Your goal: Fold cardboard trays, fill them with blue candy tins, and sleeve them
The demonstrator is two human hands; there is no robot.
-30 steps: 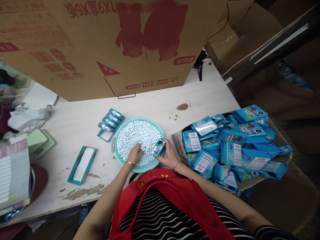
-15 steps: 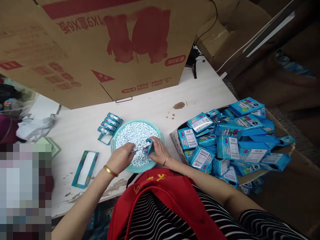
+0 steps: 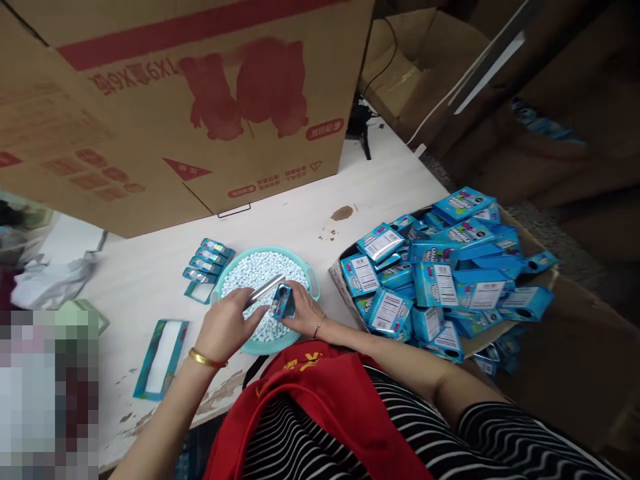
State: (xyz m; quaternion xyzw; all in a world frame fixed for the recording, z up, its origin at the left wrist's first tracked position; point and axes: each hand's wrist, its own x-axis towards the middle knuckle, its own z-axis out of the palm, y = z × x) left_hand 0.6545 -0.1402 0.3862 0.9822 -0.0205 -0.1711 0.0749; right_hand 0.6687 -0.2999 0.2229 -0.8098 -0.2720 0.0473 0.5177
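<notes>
My left hand [image 3: 227, 325] is closed round a small silvery metal scoop [image 3: 265, 291], tilted above a turquoise basin [image 3: 314, 283]. White candies [image 3: 260, 267] fill the basin. In my right hand [image 3: 303, 310] is a small blue candy box [image 3: 283, 301], its open end facing up, just beside the scoop. Some white pieces show at the box's opening. Left of the basin stand several small blue boxes [image 3: 206, 259] in a row in a blue display tray [image 3: 199, 292].
Another blue display tray [image 3: 145, 373] lies on the white table at left. To the right, a carton [image 3: 345, 287] is heaped with blue candy boxes [image 3: 435, 283]. A large brown cardboard box [image 3: 200, 100] stands across the back. White plastic [image 3: 60, 280] lies at far left.
The scoop has turned, so its shiny outside now shows, where white candies were visible beside the box before. The view has shifted slightly to the right.
</notes>
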